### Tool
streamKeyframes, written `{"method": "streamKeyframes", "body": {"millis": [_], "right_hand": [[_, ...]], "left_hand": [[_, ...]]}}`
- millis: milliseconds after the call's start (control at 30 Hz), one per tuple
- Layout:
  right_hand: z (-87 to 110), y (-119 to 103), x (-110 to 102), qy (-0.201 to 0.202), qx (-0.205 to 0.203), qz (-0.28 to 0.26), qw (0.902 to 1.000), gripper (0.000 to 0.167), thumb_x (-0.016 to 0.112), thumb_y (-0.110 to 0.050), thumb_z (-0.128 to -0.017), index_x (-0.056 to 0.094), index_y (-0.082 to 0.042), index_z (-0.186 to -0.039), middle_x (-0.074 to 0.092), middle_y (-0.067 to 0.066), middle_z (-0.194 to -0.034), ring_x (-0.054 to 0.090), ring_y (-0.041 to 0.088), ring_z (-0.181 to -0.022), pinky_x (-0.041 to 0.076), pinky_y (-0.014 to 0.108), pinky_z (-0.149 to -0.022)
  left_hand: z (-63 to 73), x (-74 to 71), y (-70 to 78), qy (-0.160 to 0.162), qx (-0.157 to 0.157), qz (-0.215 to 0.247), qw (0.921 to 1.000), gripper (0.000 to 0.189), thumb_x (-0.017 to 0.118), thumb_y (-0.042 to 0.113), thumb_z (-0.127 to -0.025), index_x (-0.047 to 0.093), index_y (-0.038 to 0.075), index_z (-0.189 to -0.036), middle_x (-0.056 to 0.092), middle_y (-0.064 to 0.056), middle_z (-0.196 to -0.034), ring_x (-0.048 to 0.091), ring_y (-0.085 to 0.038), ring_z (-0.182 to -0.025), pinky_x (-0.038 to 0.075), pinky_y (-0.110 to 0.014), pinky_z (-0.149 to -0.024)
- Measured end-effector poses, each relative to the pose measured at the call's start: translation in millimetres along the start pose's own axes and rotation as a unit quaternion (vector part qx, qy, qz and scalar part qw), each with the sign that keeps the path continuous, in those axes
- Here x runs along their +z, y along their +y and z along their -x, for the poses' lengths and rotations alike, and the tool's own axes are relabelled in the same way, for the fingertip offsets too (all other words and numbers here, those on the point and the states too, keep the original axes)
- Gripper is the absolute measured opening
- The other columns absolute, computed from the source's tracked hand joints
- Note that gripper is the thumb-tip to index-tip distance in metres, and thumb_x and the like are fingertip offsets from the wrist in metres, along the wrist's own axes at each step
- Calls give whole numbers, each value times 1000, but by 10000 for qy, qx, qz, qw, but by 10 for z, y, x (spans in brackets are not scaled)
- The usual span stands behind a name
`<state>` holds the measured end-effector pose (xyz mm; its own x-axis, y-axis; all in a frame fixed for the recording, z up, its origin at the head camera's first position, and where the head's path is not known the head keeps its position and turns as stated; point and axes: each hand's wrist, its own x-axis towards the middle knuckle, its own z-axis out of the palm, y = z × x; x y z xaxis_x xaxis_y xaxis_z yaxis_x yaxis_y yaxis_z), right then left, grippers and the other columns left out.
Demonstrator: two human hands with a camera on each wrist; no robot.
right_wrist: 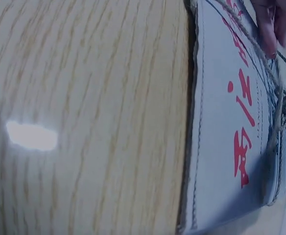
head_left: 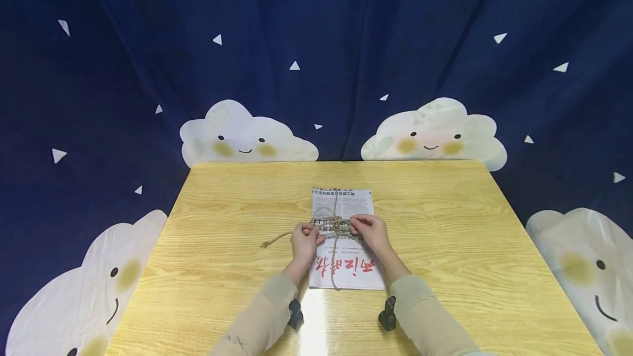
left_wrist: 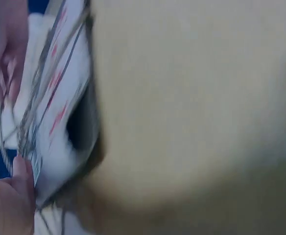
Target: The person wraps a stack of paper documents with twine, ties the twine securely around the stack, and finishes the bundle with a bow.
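A folded newspaper with red lettering lies flat on the wooden table. Brown twine runs along its length and across its middle, meeting in a knot near the centre. At the left of the knot, my left hand pinches a loop of the twine; a frayed end trails leftward onto the wood. My right hand pinches twine at the knot's right side. In the right wrist view the knot sits between both hands. The left wrist view is blurred, with twine stretched between the fingers.
The wooden table extends around the newspaper on all sides. Behind it hangs a dark blue curtain with white triangles and smiling clouds. Black wrist devices hang under both sleeves.
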<state>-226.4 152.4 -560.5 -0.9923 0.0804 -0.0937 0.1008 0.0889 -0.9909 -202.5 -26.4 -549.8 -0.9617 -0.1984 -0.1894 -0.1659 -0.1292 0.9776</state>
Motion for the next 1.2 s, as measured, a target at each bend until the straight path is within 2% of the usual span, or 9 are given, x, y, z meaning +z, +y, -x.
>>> {"method": "streamKeyframes", "body": {"millis": [333,500,667,767,833,900,967,1067,1200], "right_hand": [[22,-15,2,-28,-16,179,9998,20,63,-2,-83,64,11,-99,63,30,-90,66,34,-76,56,31,-68],[33,-3,-3,-21,-53,327,9994,19,63,-2,-83,65,10,-98,65,27,-86,66,31,-74,56,28,-66],[33,4,-2,1,4,273,9996,19,63,-2,-83,65,10,-98,65,26,-85,66,28,-72,56,27,-65],[29,8,2,-3,22,280,9996,20,63,-1,-83,64,11,-99,65,26,-85,67,26,-70,56,27,-64],[24,13,4,0,39,240,9997,20,63,-1,-83,63,12,-98,65,26,-85,67,24,-68,56,27,-63],[22,14,3,-29,22,195,9998,20,62,-1,-84,63,13,-98,64,28,-85,67,24,-68,56,28,-64],[21,17,2,-44,24,140,9999,20,62,0,-84,63,14,-98,64,30,-86,67,25,-68,56,29,-64],[19,20,-1,-37,-2,226,9997,19,62,-1,-84,63,13,-97,64,29,-86,67,25,-69,56,29,-65],[23,6,-5,84,8,430,9990,18,63,-4,-85,65,10,-95,65,25,-83,67,26,-70,56,28,-65]], "left_hand": [[18,97,-201,-406,72,-1364,9898,19,72,5,-75,58,-2,-65,52,-5,-45,42,-5,-30,36,-17,-29],[-111,18,-55,-1071,188,-2821,9532,38,76,18,-73,48,8,-48,39,5,-38,33,-4,-30,29,-16,-29],[-340,-21,134,-915,1177,-3422,9277,26,73,18,-77,55,7,-61,48,0,-53,44,-11,-46,36,-21,-41],[-463,-25,200,-1377,1837,-3726,8991,12,66,12,-83,66,1,-90,60,-8,-82,56,-18,-69,48,-27,-60],[-515,-22,221,-1956,2118,-4073,8666,20,62,9,-86,67,0,-103,62,-12,-96,59,-23,-83,51,-31,-73],[-539,-18,230,-2411,2225,-4445,8335,21,60,10,-87,68,1,-104,63,-11,-101,59,-23,-90,51,-32,-79],[-547,-16,222,-2602,2270,-4692,8128,18,60,11,-87,70,3,-100,64,-9,-96,60,-22,-90,51,-31,-80],[-537,-28,187,-2502,2049,-4721,8200,15,60,9,-88,71,2,-94,66,-8,-91,61,-20,-83,52,-29,-74],[-517,-63,121,-2069,1582,-4323,8633,14,58,5,-87,70,2,-94,67,-10,-92,61,-20,-82,52,-28,-69]]}}
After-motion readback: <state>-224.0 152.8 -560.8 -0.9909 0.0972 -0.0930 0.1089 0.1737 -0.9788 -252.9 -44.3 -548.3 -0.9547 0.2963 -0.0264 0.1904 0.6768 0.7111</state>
